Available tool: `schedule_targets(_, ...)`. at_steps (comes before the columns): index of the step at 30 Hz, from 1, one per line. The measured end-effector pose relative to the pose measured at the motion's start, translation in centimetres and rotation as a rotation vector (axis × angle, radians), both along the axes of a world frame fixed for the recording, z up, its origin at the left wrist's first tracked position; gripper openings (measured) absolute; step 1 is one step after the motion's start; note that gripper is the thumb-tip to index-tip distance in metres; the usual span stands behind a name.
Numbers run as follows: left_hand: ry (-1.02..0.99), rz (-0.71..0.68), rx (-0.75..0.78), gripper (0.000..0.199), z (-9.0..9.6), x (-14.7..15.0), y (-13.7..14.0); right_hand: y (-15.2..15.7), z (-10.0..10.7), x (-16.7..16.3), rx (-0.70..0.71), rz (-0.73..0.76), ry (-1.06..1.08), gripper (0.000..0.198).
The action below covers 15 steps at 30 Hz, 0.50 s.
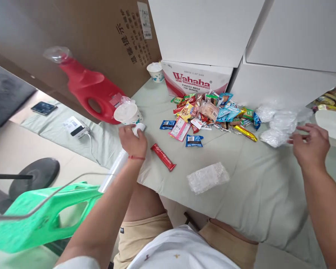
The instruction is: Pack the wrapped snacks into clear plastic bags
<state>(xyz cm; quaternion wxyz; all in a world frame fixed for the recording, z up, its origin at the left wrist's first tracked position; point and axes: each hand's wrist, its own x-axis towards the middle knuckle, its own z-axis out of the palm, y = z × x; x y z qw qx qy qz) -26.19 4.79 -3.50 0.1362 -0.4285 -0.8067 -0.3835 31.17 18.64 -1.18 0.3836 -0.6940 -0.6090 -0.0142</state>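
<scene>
My left hand (133,141) is at the left edge of the cloth-covered table, its fingers curled round the upper end of a roll of clear plastic film (113,170) that slants down beside my forearm. My right hand (310,144) is at the far right, thumb and fingers parted, right beside a pile of bundles in clear wrap (280,125); whether the fingertips touch it is hard to tell. A single wrapped clear packet (208,177) lies near the table's front edge. Left of it is a red snack bar (162,157).
A heap of packaged snacks (207,110) lies before a Wahaha box (197,80). Paper cups (128,114) and a red jug (92,87) stand at left. A white bowl (333,125) is at right. A green plastic stool (44,213) is below left.
</scene>
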Motion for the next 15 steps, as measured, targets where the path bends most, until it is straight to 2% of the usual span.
schedule_targets(2, -0.018, 0.064, -0.014, 0.030, 0.2, -2.2, 2.7, -4.2, -0.2, -1.9, 0.010, 0.125, 0.057, 0.032)
schedule_targets(4, -0.060, 0.096, -0.113, 0.031, 0.4, -3.8, 4.9, -8.1, -0.1, -3.1, -0.006, 0.176, 0.105, 0.029)
schedule_targets(8, -0.114, 0.034, -0.232, 0.011, 1.3, -5.4, 6.6, -13.5, 0.0, -3.5, -0.114, 0.166, 0.168, 0.024)
schedule_targets(11, -0.046, -0.097, -0.204, 0.019, 2.4, -3.8, 5.3, -16.1, 0.1, -3.8, -0.142, 0.136, 0.256, 0.022)
schedule_targets(15, 0.107, -0.312, -0.145, 0.025, 3.1, 2.7, 0.4, -18.6, 1.3, -6.3, -0.120, 0.161, 0.356, 0.025)
